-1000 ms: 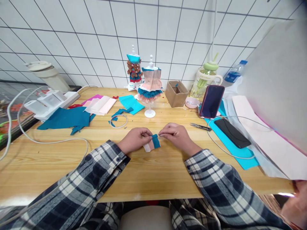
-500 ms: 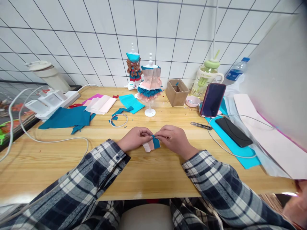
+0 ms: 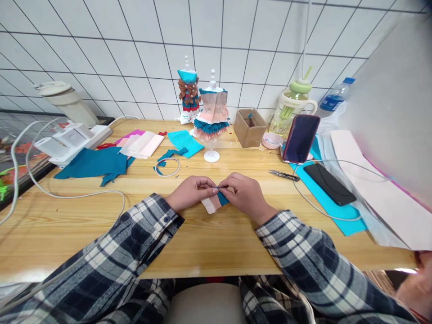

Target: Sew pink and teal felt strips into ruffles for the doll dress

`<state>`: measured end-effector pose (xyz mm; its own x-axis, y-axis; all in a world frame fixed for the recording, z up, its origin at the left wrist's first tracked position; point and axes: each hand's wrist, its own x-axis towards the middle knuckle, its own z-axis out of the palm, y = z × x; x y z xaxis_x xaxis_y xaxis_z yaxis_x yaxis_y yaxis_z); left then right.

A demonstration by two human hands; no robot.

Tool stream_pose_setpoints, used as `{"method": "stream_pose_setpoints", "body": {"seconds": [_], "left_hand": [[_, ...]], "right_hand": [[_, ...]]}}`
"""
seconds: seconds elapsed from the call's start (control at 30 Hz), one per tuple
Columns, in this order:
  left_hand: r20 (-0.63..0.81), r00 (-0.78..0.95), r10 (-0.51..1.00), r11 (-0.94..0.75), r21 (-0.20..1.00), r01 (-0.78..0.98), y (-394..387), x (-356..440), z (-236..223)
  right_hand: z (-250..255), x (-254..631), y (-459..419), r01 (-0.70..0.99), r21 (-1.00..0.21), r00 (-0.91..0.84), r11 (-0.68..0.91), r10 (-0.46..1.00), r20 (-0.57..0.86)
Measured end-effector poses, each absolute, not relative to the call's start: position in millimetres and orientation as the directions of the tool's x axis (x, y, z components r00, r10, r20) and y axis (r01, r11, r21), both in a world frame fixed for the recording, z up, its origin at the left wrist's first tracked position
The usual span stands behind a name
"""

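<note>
Teal-and-pink felt, a small folded scrap (image 3: 215, 202), sits pinched between a person's left hand (image 3: 191, 192) and right hand (image 3: 245, 193) just above the pale wooden tabletop (image 3: 209, 245), fingers of both closed on its upper edge. Judging by the finished teal-and-pink doll dress on a white mannequin stand (image 3: 212, 114) behind, this piece looks only partly worked, with cut teal fabric sheets (image 3: 96, 163) and small metal snips (image 3: 283, 175) lying unused. Compared with a second ago, the hands have drawn closer together, the right covering more of the teal half.
</note>
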<state>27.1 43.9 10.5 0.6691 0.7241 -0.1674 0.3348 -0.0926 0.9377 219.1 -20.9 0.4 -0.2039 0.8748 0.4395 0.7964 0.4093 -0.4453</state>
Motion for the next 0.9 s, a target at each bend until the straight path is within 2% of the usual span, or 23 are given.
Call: {"method": "stream_pose_setpoints", "body": {"seconds": [0.17, 0.37, 0.5, 0.57, 0.63, 0.73, 0.9], "left_hand": [[-0.127, 0.659, 0.741, -0.132, 0.935, 0.329, 44, 27, 10], [-0.085, 0.611, 0.787, -0.176, 0.919, 0.354, 46, 25, 13], [-0.063, 0.6, 0.798, -0.225, 0.891, 0.393, 50, 22, 11], [-0.036, 0.623, 0.781, -0.32, 0.834, 0.45, 49, 22, 9], [-0.03, 0.653, 0.757, -0.401, 0.768, 0.5, 47, 24, 6], [-0.033, 0.692, 0.721, -0.458, 0.728, 0.511, 43, 27, 4], [-0.034, 0.706, 0.707, -0.495, 0.69, 0.528, 43, 28, 2]], "right_hand": [[2, 218, -22, 0.75, -0.491, -0.203, 0.443, 0.861, 0.467], [1, 223, -18, 0.603, -0.661, -0.203, 0.446, 0.887, 0.414], [0, 231, -13, 0.575, -0.766, -0.117, 0.286, 0.956, 0.269], [0, 232, -12, 0.572, -0.794, -0.049, 0.205, 0.975, 0.216], [-1, 231, -11, 0.554, -0.817, -0.055, 0.157, 0.987, 0.153], [-4, 228, -11, 0.569, -0.81, -0.135, 0.145, 0.987, 0.082], [-8, 228, -9, 0.643, -0.74, -0.186, 0.196, 0.978, 0.098]]}}
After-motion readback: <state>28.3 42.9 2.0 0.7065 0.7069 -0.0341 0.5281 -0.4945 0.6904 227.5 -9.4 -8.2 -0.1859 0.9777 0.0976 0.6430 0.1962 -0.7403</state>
